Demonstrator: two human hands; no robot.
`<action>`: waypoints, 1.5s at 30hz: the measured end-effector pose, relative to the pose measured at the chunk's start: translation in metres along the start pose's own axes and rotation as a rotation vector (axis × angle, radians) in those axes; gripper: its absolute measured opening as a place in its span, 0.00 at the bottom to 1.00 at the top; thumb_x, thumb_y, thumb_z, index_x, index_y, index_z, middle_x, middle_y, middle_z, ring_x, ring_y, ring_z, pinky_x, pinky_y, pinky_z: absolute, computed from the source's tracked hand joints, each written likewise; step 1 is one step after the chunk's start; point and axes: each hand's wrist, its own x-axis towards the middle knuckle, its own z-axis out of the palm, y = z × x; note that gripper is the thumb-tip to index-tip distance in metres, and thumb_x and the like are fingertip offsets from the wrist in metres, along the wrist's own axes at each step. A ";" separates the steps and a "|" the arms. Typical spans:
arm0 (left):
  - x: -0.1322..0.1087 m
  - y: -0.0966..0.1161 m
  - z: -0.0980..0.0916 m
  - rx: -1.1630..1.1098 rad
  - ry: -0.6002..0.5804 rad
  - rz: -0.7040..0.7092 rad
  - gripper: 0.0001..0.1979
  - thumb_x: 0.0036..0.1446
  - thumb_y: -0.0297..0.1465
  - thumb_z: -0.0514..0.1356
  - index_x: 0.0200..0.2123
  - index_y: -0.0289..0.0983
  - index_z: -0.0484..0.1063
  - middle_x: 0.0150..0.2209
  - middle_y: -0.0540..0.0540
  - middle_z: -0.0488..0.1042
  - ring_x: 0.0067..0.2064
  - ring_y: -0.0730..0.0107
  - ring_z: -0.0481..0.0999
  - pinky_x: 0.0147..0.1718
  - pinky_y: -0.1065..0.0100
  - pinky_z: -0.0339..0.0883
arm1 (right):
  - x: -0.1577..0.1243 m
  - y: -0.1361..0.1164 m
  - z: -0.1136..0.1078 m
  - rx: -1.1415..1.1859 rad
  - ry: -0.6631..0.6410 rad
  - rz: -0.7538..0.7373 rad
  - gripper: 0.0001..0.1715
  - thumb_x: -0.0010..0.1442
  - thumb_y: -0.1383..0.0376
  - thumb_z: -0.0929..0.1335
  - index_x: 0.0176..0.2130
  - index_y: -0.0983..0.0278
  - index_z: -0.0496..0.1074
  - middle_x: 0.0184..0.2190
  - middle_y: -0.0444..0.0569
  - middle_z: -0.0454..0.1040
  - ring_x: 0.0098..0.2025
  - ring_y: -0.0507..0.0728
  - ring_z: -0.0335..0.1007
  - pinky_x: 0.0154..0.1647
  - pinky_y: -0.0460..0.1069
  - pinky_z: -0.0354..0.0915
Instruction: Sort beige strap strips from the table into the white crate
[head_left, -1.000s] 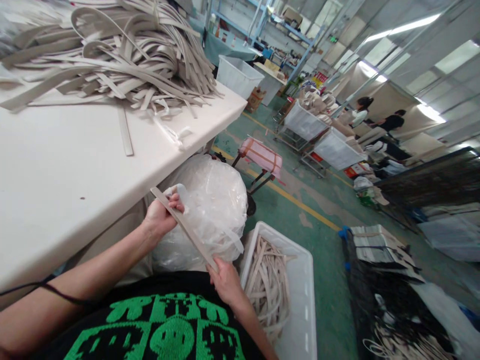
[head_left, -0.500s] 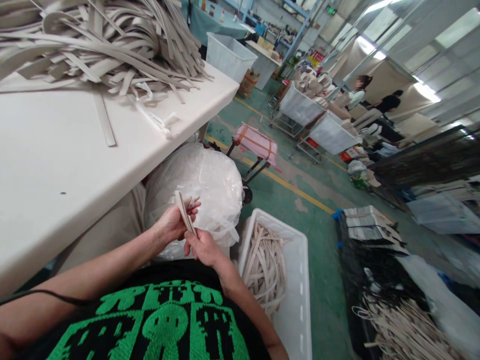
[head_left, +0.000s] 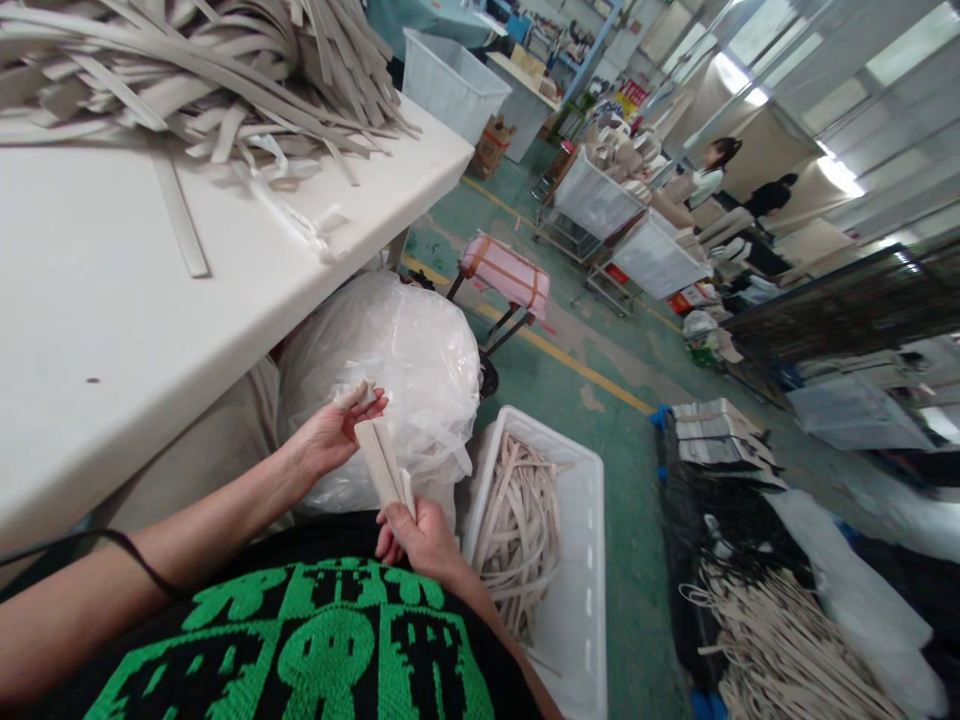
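Note:
A beige strap (head_left: pixel 384 462), folded double, stands between my hands above my lap. My right hand (head_left: pixel 418 538) is closed on its lower end. My left hand (head_left: pixel 330 432) pinches the folded top end with thumb and fingers. Behind the hands bulges a clear plastic bag (head_left: pixel 390 360). To the right, on the floor, a white crate (head_left: pixel 577 560) holds several more beige straps.
A white table (head_left: pixel 112 330) on the left carries a large heap of beige straps (head_left: pixel 195 70). A pink stool (head_left: pixel 504 276) stands on the green floor. White carts (head_left: pixel 630 230) and two people are further back. Black and beige bundles (head_left: pixel 772 630) lie at the right.
The strap was stretched out between my hands a second ago; the hands came together and it is now folded in half. My view has tilted slightly downward.

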 end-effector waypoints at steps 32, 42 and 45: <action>0.009 -0.012 -0.006 0.061 -0.019 -0.067 0.14 0.70 0.29 0.55 0.33 0.33 0.76 0.31 0.45 0.81 0.28 0.73 0.80 0.25 0.74 0.75 | 0.015 -0.001 -0.002 -0.113 0.169 -0.064 0.23 0.66 0.47 0.64 0.37 0.64 0.69 0.21 0.42 0.73 0.17 0.49 0.68 0.19 0.43 0.61; 0.010 -0.011 -0.007 0.065 -0.015 -0.052 0.14 0.71 0.29 0.54 0.33 0.33 0.76 0.31 0.46 0.81 0.28 0.73 0.80 0.26 0.74 0.75 | 0.015 -0.001 0.000 -0.149 0.180 -0.077 0.21 0.66 0.48 0.63 0.36 0.63 0.68 0.21 0.42 0.73 0.17 0.50 0.69 0.20 0.43 0.61; 0.010 -0.011 -0.007 0.078 -0.027 -0.048 0.15 0.71 0.29 0.54 0.33 0.33 0.76 0.31 0.46 0.81 0.27 0.73 0.80 0.25 0.73 0.75 | 0.016 -0.001 0.001 -0.150 0.167 -0.090 0.21 0.66 0.48 0.63 0.35 0.63 0.67 0.21 0.42 0.73 0.17 0.49 0.68 0.19 0.43 0.61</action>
